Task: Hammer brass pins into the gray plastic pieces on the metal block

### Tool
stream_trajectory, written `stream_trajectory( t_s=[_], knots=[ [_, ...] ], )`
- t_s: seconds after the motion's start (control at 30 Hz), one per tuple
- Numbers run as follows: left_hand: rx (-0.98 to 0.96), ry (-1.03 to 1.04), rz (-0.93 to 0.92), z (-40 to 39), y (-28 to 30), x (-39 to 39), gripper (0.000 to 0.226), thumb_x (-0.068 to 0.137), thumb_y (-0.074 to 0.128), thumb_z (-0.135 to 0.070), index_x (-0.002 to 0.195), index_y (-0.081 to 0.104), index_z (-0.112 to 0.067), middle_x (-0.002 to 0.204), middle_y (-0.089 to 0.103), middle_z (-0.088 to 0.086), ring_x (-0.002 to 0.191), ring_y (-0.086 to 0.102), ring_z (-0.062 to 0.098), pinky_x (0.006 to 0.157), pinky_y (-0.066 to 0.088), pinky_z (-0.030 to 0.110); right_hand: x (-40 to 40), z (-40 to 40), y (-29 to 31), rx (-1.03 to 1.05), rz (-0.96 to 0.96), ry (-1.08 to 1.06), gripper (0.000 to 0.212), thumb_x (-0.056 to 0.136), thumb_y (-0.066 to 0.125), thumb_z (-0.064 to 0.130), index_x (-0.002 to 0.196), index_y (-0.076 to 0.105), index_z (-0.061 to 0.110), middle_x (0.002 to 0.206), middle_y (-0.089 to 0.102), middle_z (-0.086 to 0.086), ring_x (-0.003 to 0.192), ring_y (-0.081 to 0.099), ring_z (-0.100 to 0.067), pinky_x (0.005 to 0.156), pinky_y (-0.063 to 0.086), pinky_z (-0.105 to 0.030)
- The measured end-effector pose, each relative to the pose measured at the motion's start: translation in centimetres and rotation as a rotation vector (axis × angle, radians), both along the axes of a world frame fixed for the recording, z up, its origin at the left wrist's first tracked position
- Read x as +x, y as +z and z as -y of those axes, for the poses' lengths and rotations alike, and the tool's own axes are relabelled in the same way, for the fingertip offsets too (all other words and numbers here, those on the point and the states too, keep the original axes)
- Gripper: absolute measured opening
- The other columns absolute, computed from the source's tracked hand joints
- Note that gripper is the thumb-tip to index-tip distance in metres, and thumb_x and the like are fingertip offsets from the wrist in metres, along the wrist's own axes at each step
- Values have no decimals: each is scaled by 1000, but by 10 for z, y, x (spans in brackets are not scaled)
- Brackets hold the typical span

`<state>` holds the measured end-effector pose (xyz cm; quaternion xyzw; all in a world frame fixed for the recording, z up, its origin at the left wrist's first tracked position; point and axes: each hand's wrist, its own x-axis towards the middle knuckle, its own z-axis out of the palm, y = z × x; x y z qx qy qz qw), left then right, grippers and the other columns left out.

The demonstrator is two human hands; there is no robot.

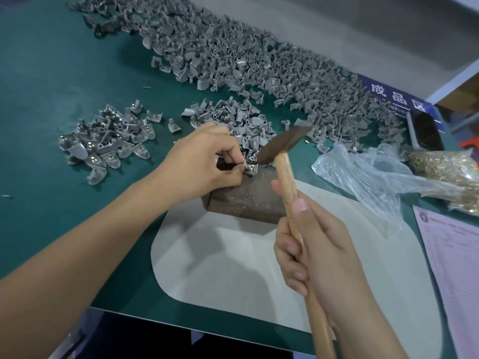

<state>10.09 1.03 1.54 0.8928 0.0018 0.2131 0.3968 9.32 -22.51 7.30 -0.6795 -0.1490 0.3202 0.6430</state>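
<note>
Gray plastic piece (249, 169) with brass pin (245, 166): seated on far edge of metal block (248, 195), pinched at its rim by left hand (204, 161). Light, stiff, small, probably prone to skidding; best held low at the edge, fingertips off the pin. Hammer (282, 143) raised just above, handle gripped by right hand (318, 257).

bench: green mat (64, 81) covering worktop, white sheet (233, 257) lying at near edge | floor: pale grey (337, 24) showing beyond far edge | sign: blue label (396, 95) sitting far right | light: even, casting soft shadows
</note>
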Motion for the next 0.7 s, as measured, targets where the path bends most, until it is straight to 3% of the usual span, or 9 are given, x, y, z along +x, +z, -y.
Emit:
stream_trajectory(
  t_s=[0.4,0.53,0.7],
  knots=[
    [6,-2,9,-1,-2,1,14,79,82,-23,76,70,-29,76,56,-18,88,50,-1,72,48,34,1,-1,-2,-22,-2,-14,36,98,48,49,125,70,43,61,39,4,41,28,-11,41,29,-17],
    [8,0,6,-1,-2,1,12,80,80,-24,76,70,-28,77,56,-18,88,51,-1,74,49,35,-4,0,-3,116,100,-75,38,105,44,44,135,65,36,62,39,4,40,27,-11,42,31,-16],
    [5,-9,5,-1,-1,1,15,79,81,-21,76,69,-29,78,57,-16,87,51,0,73,47,33,1,-1,-5,-22,48,18,31,105,50,47,130,68,43,63,41,3,41,29,-11,40,29,-17]
  ],
)
